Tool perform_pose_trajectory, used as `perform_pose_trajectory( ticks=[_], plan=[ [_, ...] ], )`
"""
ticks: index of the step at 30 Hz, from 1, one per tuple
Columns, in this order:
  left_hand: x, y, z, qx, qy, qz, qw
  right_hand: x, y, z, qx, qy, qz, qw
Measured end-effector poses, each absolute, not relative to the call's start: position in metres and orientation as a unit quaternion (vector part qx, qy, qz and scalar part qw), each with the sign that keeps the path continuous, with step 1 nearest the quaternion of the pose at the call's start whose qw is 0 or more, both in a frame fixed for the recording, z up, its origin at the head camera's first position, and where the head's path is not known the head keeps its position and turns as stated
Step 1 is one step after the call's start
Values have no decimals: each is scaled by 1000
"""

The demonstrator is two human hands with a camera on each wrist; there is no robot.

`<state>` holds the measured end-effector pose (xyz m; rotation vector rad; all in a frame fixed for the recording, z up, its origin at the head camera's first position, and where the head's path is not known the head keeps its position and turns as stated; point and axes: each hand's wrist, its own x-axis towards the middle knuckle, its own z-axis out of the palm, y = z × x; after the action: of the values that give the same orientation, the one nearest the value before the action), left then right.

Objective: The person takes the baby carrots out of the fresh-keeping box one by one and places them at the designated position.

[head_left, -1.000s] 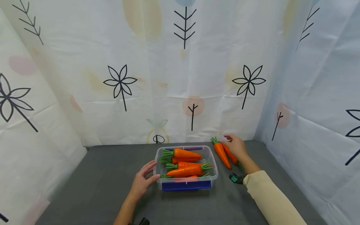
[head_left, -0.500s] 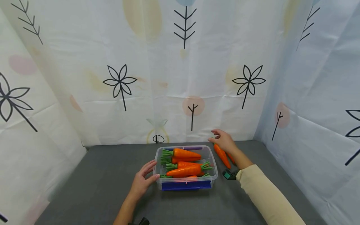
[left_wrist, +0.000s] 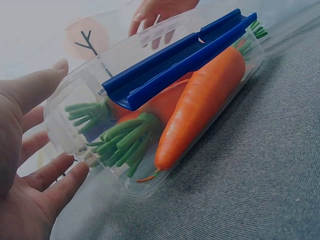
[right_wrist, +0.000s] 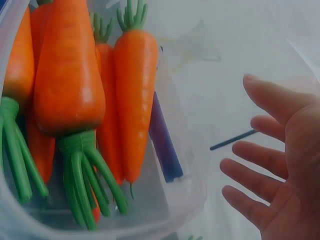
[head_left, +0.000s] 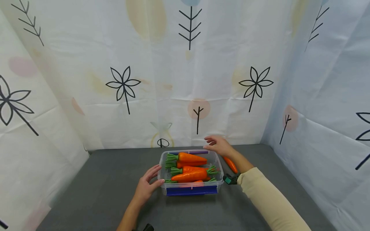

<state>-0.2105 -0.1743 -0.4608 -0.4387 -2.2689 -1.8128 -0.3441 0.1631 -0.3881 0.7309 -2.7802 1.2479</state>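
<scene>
A clear plastic box (head_left: 220, 166) with blue side clips stands on the table, holding several orange carrots (head_left: 189, 175) with green tops. My left hand (head_left: 145, 186) rests its relaxed fingers and thumb against the box's left end. In the left wrist view the left hand (left_wrist: 30, 165) is spread beside that end. My right hand (head_left: 221, 147) hovers by the box's back right corner, holding nothing. Its loosely bent fingers (right_wrist: 252, 175) point towards the box in the right wrist view. Another carrot (head_left: 230, 164) lies right of the box, partly hidden by the right hand and forearm.
The grey tabletop (head_left: 110, 179) surrounds the box. A white patterned cloth (head_left: 162, 64) hangs behind it and along both sides. A blue clip (left_wrist: 175, 62) sticks out from the box's near side.
My right hand has moved left, from above the carrots on the table to the box's back right corner, with nothing in it. The left hand and box have stayed put.
</scene>
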Motion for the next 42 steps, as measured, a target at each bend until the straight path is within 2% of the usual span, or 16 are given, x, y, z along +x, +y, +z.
perform_pose_trajectory(
  ticks=[14, 20, 27, 32, 37, 42],
  plan=[
    [-209, -173, -459, -141, -771, -612, 104, -343, 134, -389, 308, -865, 392, -57],
    [-210, -174, -460, -143, -772, -610, 109, -343, 122, -394, 306, -860, 393, -114],
    [-210, -174, -460, -152, -770, -610, 108, -345, 113, -403, 317, -867, 358, -143],
    [-219, -176, -476, -148, -768, -612, 118, -342, 106, -408, 311, -867, 348, -172],
    [-227, -180, -491, -137, -770, -613, 118, -340, 99, -413, 290, -885, 321, -173],
    [-225, -179, -487, -145, -766, -614, 122, -340, 92, -415, 281, -894, 305, -167]
  ],
)
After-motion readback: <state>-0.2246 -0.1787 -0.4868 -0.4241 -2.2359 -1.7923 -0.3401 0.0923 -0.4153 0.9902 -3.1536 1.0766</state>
